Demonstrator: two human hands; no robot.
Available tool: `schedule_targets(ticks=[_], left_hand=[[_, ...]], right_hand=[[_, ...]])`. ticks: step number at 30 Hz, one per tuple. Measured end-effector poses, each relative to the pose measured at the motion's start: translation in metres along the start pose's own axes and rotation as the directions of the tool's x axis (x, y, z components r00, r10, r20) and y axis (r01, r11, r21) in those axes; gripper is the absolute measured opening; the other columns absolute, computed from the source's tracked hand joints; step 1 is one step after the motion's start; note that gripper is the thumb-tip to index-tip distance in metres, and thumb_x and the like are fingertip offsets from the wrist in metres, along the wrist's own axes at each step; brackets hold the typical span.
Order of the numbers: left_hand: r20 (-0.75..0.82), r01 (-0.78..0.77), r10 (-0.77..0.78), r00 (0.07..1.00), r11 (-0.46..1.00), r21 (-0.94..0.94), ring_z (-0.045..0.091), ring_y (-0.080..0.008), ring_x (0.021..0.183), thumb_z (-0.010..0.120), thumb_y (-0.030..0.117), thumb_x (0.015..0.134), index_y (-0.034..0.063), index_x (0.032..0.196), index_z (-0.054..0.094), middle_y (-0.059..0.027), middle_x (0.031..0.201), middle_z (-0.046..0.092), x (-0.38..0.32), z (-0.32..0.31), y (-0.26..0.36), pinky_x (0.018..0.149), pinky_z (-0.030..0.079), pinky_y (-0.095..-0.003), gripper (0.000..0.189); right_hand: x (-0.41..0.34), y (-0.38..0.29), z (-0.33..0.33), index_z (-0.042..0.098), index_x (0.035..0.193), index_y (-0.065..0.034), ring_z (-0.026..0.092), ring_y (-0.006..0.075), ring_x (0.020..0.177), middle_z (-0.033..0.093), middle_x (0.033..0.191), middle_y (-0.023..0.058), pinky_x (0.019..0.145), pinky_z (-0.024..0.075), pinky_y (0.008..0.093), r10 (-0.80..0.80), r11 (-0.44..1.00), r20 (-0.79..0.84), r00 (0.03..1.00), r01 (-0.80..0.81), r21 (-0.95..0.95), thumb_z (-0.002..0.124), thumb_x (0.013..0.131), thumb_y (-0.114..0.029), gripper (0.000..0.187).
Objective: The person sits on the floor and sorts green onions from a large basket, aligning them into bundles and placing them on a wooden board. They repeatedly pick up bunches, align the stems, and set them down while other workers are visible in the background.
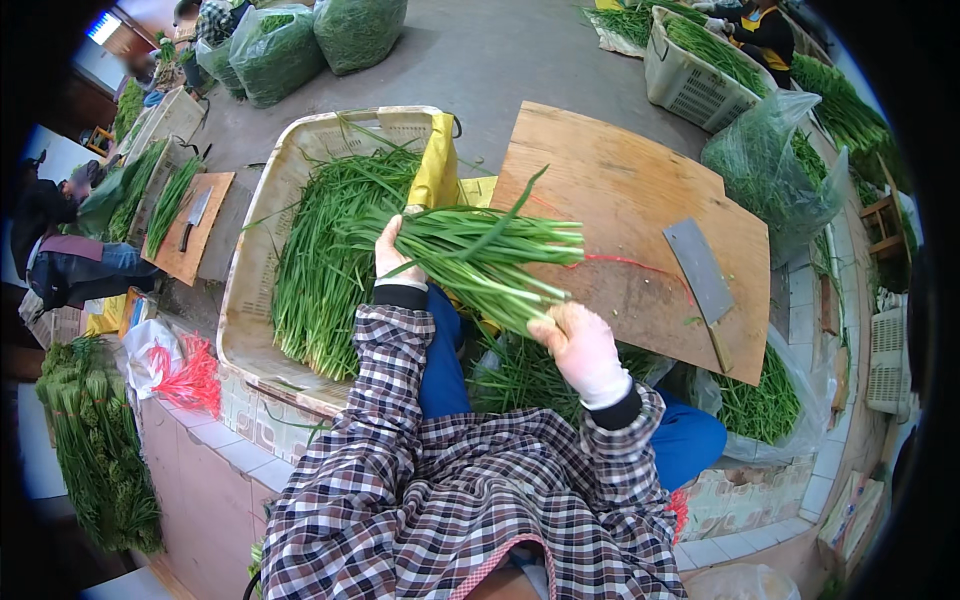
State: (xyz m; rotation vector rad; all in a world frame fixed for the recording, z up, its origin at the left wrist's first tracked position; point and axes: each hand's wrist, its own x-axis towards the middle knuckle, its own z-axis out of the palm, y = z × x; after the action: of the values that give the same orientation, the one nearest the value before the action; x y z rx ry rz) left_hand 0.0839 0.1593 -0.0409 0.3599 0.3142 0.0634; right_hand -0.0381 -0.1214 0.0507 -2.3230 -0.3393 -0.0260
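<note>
My left hand (397, 255), gloved, is wrapped around the middle of a bunch of garlic chives (480, 244). The bunch lies level, its pale stem ends pointing right. My right hand (581, 349), also gloved, grips the lower stem ends of the same bunch between thumb and fingers. Left of the bunch, more cut chives (322, 262) fill much of a white plastic crate (244, 300). A wooden board (600, 165) lies under and beyond the stem ends. On it rest a cleaver (701, 274) and a red plastic string (630, 260).
Yellow plastic sheeting (437, 165) hangs over the crate's right rim. Below the board, a clear bag (757, 397) holds chives. Red ties (187, 375) and tied bundles (97, 442) are at left. Beyond stand stuffed bags (277, 56) and another crate (697, 94); several people work nearby.
</note>
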Motion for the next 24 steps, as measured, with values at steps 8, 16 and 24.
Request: schedule_targets(ticks=[8, 16, 24], left_hand=[[0.032, 0.024, -0.026, 0.999, 0.997, 0.067, 0.065, -0.0246, 0.088, 0.049, 0.022, 0.094, 0.0021, 0.107, 0.062, -0.0103, 0.097, 0.067, -0.011, 0.020, 0.001, 0.083, 0.053, -0.0401, 0.027], [0.682, 0.370, -0.042, 0.730, 0.863, -0.344, 0.054, -0.0123, 0.077, 0.050, 0.020, 0.096, 0.0058, 0.119, 0.058, 0.0031, 0.085, 0.059, -0.015, 0.017, 0.008, 0.078, 0.046, -0.0314, 0.028], [0.702, 0.321, 0.238, 0.671, 0.759, -0.566, 0.055, -0.0114, 0.073, 0.051, 0.017, 0.094, 0.0003, 0.119, 0.056, 0.0036, 0.080, 0.059, -0.016, 0.025, 0.005, 0.076, 0.048, -0.0286, 0.031]], right_hand=[[-0.069, 0.064, -0.076, 0.069, 0.074, -0.0038, 0.062, 0.0201, 0.072, 0.065, 0.075, 0.0102, 0.066, 0.0482, 0.0335, 0.337, 0.888, 0.441, 0.832, -0.437, 0.145, 0.071, 0.076, -0.015, 0.012], [-0.005, -0.021, -0.029, 0.052, 0.133, -0.0058, 0.060, 0.0199, 0.103, 0.063, 0.117, 0.0118, 0.093, 0.0456, 0.0322, 0.032, 0.782, -0.025, 0.999, -0.009, 0.623, 0.066, 0.087, -0.038, 0.058], [-0.043, -0.071, 0.061, 0.061, 0.117, -0.0092, 0.061, 0.0226, 0.104, 0.063, 0.117, 0.0082, 0.093, 0.0480, 0.0385, -0.573, 0.819, 0.037, 0.819, 0.573, -0.014, 0.067, 0.074, -0.011, 0.044]])
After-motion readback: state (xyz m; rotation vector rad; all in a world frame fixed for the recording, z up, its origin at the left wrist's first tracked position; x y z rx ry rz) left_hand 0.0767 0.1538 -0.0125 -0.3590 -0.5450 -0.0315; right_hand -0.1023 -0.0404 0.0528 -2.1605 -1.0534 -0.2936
